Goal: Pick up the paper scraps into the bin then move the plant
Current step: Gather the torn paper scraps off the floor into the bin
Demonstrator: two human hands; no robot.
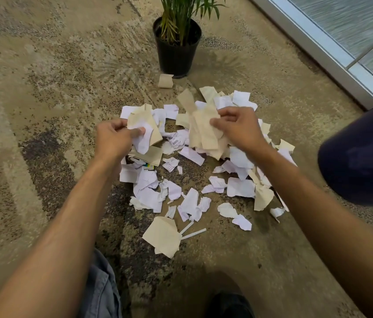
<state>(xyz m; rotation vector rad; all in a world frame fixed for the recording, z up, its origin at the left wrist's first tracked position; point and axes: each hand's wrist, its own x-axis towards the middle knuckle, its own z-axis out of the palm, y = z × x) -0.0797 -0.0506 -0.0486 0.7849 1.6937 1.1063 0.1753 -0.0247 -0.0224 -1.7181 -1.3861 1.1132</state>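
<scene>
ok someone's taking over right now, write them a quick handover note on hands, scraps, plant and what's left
Left hand: grips a bunch of tan and white scraps.
Right hand: grips a bunch of tan strips.
Paper scraps: most lie scattered on the carpet; one tan piece sits by the pot.
Plant: upright in its black pot, beyond the pile, not moved.
Bin: not in view.
Left: bin both handfuls, gather the rest, then move the plant.

Carpet [43,92] on my left is open, easy pass. Ahead, plant [177,42] blocks the far side, just beyond the paper scraps [190,175]. Window frame [318,42] walls off far right; dark blue object [362,152] crowds near right.
</scene>
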